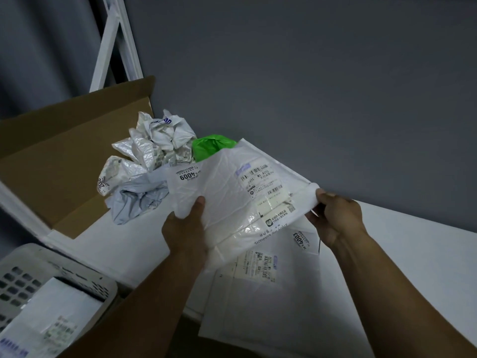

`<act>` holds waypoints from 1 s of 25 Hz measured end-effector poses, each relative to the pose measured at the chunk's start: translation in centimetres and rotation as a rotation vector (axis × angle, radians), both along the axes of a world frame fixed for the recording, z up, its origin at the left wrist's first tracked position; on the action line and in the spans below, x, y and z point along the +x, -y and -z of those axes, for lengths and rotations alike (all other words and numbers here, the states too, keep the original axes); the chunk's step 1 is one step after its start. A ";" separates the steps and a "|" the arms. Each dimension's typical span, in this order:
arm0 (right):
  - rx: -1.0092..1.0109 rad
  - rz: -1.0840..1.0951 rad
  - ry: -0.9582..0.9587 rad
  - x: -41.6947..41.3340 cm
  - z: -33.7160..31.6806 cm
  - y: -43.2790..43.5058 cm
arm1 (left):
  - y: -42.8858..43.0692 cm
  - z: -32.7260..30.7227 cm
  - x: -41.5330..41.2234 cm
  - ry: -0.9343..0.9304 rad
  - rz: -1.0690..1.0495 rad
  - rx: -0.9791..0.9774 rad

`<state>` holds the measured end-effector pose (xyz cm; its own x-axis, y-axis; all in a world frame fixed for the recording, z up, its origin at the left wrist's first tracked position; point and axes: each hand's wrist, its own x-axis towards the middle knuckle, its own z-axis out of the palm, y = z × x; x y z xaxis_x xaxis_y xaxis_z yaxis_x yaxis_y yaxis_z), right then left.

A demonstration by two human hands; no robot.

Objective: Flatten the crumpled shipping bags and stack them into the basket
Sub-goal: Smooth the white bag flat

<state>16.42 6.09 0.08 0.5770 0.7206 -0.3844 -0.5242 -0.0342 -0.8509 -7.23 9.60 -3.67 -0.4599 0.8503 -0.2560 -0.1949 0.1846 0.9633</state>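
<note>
A white shipping bag (227,187) with printed labels is stretched above the white table, held between both hands. My left hand (187,233) grips its near-left edge, thumb on top. My right hand (335,215) pinches its right edge. Under it a flattened white bag (271,301) lies on the table and overhangs the front edge. Behind sits a pile of crumpled bags (152,156), white, grey and one green (209,147). The pale perforated basket (38,280) at the lower left holds a flat bag (49,321).
A large brown cardboard sheet (56,156) leans behind the pile at the left. The white table (426,249) runs along a grey wall. A white metal frame (116,42) rises at the upper left. Brown cardboard also lies below the table edge by the basket.
</note>
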 end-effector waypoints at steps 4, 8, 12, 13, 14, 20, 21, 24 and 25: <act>0.092 -0.240 -0.152 -2.5 -0.2 0.5 | 0.2 -0.3 0.3 0.022 0.038 0.040; 0.091 -0.210 -0.154 -4.9 0.0 0.5 | 0.3 -0.1 0.7 0.086 0.126 0.053; 0.090 -0.101 -0.112 -4.5 0.4 0.2 | -0.3 0.1 0.3 0.259 0.131 -0.061; 0.087 -0.119 -0.101 -4.3 0.5 0.2 | -0.6 0.1 0.0 0.305 0.156 -0.103; 0.084 -0.138 -0.090 -4.0 0.5 0.3 | -1.0 -0.1 -0.5 0.343 0.184 -0.118; 0.036 -0.294 0.024 -1.7 -0.1 1.0 | -3.8 -1.9 -3.1 0.015 0.110 0.174; 0.017 -0.362 0.024 -1.7 -0.1 1.0 | -3.8 -2.4 -2.9 -0.065 0.198 0.159; -0.003 -0.494 0.020 -2.0 0.0 1.0 | -3.5 -2.4 -2.7 -0.093 0.470 0.033; 0.001 -0.506 0.030 -2.0 -0.1 0.9 | -3.0 -2.5 -2.6 -0.028 0.557 -0.011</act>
<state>14.42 5.16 0.14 0.1661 0.9131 -0.3724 -0.4170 -0.2772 -0.8656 -9.84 12.65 -1.21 0.0518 0.9640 -0.2606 -0.0393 0.2628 0.9641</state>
